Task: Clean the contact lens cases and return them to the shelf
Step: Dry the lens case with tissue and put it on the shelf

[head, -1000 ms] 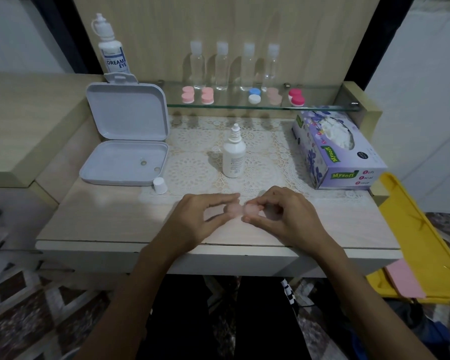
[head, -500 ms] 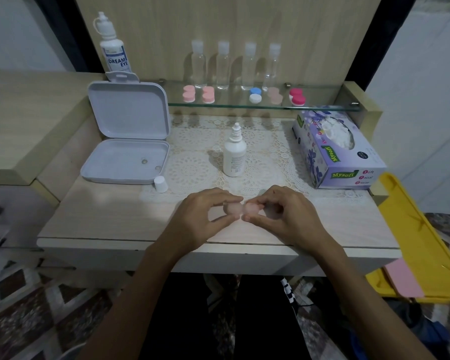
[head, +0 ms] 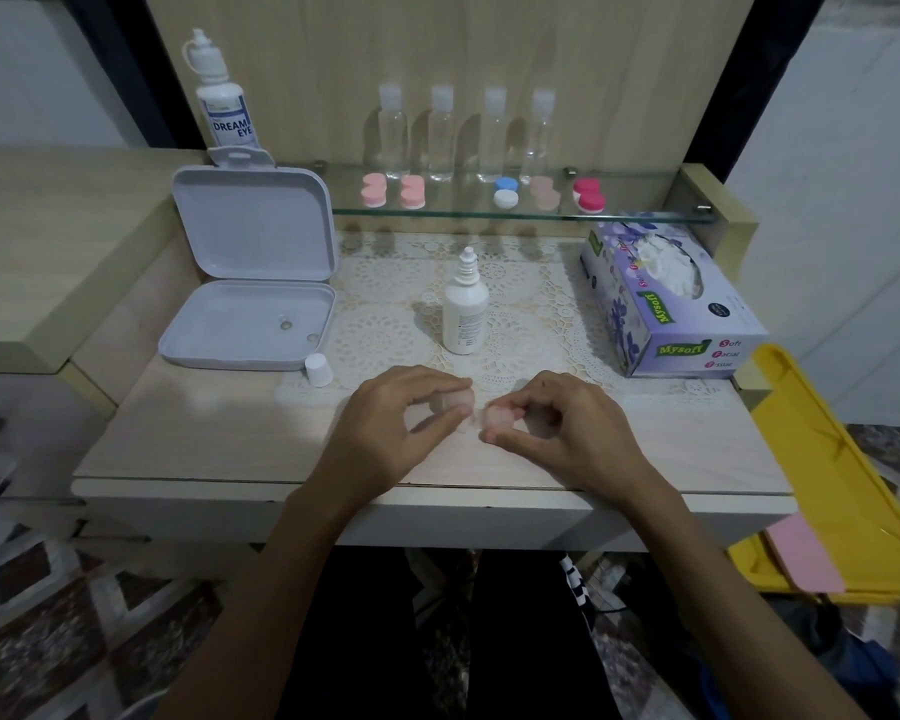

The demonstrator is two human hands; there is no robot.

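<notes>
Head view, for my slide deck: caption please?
Left hand and right hand each pinch part of a pale pink contact lens case over the table.

- The left hand [head: 385,418] and right hand [head: 557,428] drew slightly apart; earlier their fingertips met over the pale pink contact lens case [head: 497,417], and a narrow gap had opened between them.
- The case's left part [head: 455,400] sat pinched in the left hand, apart from the piece held by the right hand; before, the two looked joined.
- Both hands stayed low over the desk's [head: 204,433] front edge.
</notes>
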